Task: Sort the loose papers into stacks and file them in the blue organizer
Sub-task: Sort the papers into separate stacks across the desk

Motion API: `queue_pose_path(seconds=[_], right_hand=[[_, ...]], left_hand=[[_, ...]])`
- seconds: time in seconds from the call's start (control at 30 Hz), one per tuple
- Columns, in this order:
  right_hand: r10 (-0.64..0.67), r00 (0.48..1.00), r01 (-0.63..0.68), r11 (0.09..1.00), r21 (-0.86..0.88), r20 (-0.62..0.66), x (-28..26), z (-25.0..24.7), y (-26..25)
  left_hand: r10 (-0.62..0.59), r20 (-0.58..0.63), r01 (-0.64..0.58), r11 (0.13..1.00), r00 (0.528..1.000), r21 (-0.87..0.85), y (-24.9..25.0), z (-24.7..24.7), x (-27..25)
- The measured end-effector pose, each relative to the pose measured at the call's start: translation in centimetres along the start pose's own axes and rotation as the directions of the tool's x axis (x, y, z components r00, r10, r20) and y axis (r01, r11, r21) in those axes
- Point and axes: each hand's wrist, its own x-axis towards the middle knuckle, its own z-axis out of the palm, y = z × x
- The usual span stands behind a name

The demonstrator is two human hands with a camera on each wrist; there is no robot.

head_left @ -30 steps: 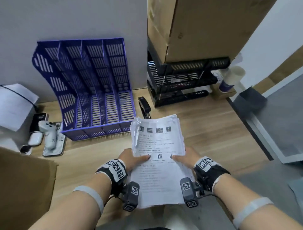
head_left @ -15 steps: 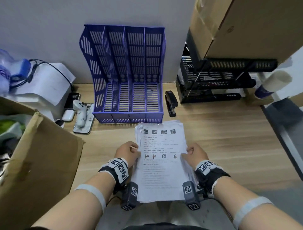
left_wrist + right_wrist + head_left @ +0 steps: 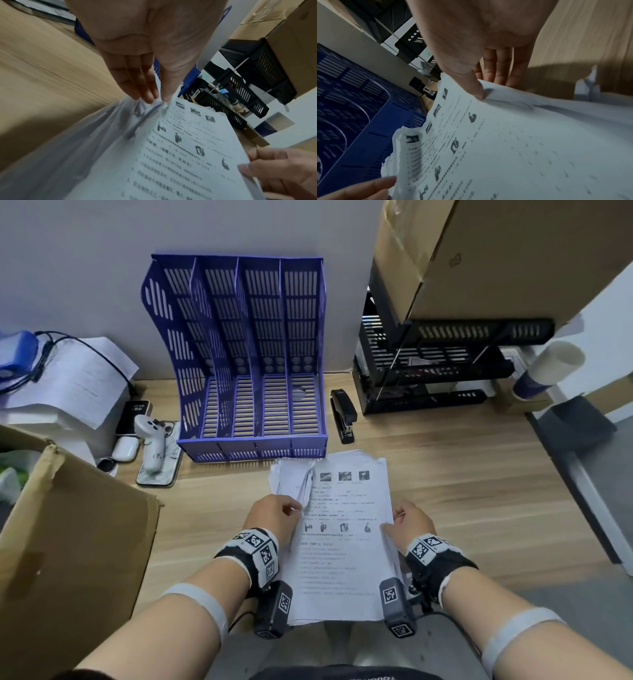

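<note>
Now both hands pinch the papers (image 3: 339,542) by their side edges, left hand (image 3: 272,517) and right hand (image 3: 409,523), just before the blue organizer (image 3: 253,357).

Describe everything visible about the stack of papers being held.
The stack of papers is white printed sheets, top page showing small pictures and text lines. Edges are uneven, and a sheet curls up at the upper left. It lies lengthwise toward the blue organizer, just short of it. Left hand and right hand pinch its side edges.
</note>
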Motion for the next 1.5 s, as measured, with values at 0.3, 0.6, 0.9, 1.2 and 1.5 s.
queue_pose_path(seconds=[0.3,0.6,0.9,1.2,1.5], right_hand=[[0.074,0.978,-0.046,0.989,0.142,-0.196,0.9,-1.5,1.5],[-0.002,1.0,-0.004,0.974,0.227,0.027,1.2,-3.2,2.5],[0.106,0.976,-0.072,0.982,0.176,-0.192,3.5,-12.5,7.1],[0.092,0.981,-0.102,0.994,-0.051,-0.168,7.5,-15.9,13.5],[0.22,0.974,-0.2,0.949,-0.244,0.058,10.3,-16.9,19.0]], left_hand=[[-0.036,-0.011,0.036,0.999,0.999,-0.033,0.0,0.8,0.8],[-0.069,0.162,0.094,0.984,0.984,-0.152,2.9,3.5,1.1],[0.116,0.392,0.013,0.95,0.912,-0.311,12.2,9.8,1.7],[0.231,0.557,0.03,0.908,0.798,-0.419,21.3,16.7,1.2],[0.276,0.655,0.066,0.892,0.703,-0.447,25.5,20.7,1.3]])
